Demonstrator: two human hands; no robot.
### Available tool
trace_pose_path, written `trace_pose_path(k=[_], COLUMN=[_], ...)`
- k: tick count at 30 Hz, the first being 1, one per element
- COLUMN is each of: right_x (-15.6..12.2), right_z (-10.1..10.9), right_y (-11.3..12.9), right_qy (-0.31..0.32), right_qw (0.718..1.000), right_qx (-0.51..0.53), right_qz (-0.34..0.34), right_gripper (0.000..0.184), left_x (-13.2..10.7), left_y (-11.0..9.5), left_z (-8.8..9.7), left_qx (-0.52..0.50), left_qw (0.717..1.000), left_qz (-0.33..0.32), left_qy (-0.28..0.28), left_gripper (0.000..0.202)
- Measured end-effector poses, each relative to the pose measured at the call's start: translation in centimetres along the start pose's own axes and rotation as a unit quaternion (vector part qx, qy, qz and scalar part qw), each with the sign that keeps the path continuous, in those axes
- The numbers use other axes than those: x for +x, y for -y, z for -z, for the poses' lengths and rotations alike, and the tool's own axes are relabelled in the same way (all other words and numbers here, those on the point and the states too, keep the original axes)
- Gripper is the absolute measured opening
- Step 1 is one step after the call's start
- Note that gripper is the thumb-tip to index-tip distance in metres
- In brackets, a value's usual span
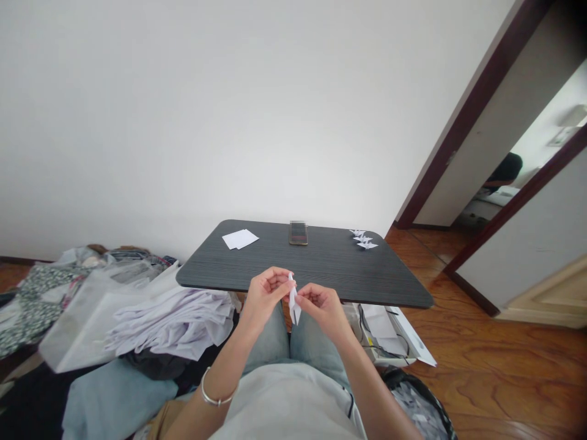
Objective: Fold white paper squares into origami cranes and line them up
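Note:
Both hands meet just in front of the near edge of the dark table (321, 269), above my lap. My left hand (266, 292) pinches the top of a narrow folded white paper piece (294, 304), fingers closed. From the right side my right hand (323, 304) grips the same piece, fingers curled. The paper hangs upright between them, pointed at the bottom. A silver bangle (215, 396) circles my left wrist.
On the table lie flat white paper sheets (239, 239) at the back left, a phone (298, 233) at the back middle, and small folded paper figures (364, 239) at the back right. Heaped clothes and bags (114, 311) fill the left floor. A doorway (513, 177) opens right.

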State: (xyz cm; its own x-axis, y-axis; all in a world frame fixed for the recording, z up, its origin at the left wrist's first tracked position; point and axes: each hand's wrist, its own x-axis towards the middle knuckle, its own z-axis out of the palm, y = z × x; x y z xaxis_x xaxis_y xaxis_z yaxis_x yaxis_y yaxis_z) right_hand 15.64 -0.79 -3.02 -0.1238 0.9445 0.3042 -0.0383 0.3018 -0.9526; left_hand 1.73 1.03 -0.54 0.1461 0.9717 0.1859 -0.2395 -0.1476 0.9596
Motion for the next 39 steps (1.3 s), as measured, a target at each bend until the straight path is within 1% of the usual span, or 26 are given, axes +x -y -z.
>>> trace_pose_path(k=[2,4,6,9,12,16,19,22,23,25,28,31,35,39], right_x=[0.0,0.0,0.1,0.2,0.2,0.2,0.3,0.5,0.6,0.7,0.8,0.8,0.7,0.6], right_z=[-0.1,-0.2,-0.2,-0.2,-0.2,-0.2,-0.1,0.3,0.4,0.8,1.2,1.2,1.0,0.9], right_y=[0.0,0.1,0.2,0.3,0.4,0.4,0.3,0.3,0.3,0.3,0.3,0.3,-0.1,-0.3], right_qy=[-0.016,-0.048,-0.079,-0.102,-0.1,-0.097,-0.083,-0.074,-0.075,-0.079,-0.082,-0.081,-0.089,-0.106], right_qw=[1.0,0.998,0.995,0.991,0.989,0.99,0.993,0.993,0.992,0.991,0.99,0.989,0.989,0.988], right_qx=[0.011,0.028,0.052,0.083,0.098,0.09,0.084,0.096,0.103,0.111,0.113,0.116,0.117,0.115], right_qz=[-0.009,-0.023,-0.035,-0.036,-0.039,-0.047,-0.031,-0.006,-0.003,-0.007,-0.027,-0.04,-0.031,-0.012], right_gripper=[0.017,0.019,0.02,0.019,0.02,0.022,0.021,0.012,0.015,0.021,0.015,0.014,0.015,0.016], left_x=[0.0,-0.1,-0.3,-0.6,-0.8,-1.0,-0.9,-0.9,-0.9,-0.9,-0.9,-1.0,-0.9,-0.7], left_y=[0.2,0.4,0.7,1.0,1.1,0.9,0.8,0.8,0.9,0.9,0.7,0.6,0.9,1.3], left_z=[0.0,0.0,0.0,-0.2,-0.5,-0.9,-0.9,-0.7,-0.6,-0.5,-0.5,-0.6,-0.7,-0.4], left_qx=[0.012,0.042,0.074,0.065,0.005,-0.032,-0.028,-0.015,-0.009,0.001,-0.003,-0.014,-0.014,0.0], left_qw=[1.0,0.999,0.996,0.997,0.999,0.998,0.998,0.998,0.998,0.998,0.996,0.996,0.997,0.998], left_qz=[-0.012,-0.032,-0.045,-0.024,0.013,0.041,0.053,0.05,0.05,0.058,0.073,0.082,0.067,0.062], left_qy=[-0.002,-0.005,0.006,0.035,0.046,0.028,0.017,0.024,0.028,0.035,0.043,0.037,0.02,0.018], left_gripper=[0.026,0.027,0.027,0.024,0.021,0.02,0.021,0.022,0.022,0.023,0.024,0.024,0.02,0.019])
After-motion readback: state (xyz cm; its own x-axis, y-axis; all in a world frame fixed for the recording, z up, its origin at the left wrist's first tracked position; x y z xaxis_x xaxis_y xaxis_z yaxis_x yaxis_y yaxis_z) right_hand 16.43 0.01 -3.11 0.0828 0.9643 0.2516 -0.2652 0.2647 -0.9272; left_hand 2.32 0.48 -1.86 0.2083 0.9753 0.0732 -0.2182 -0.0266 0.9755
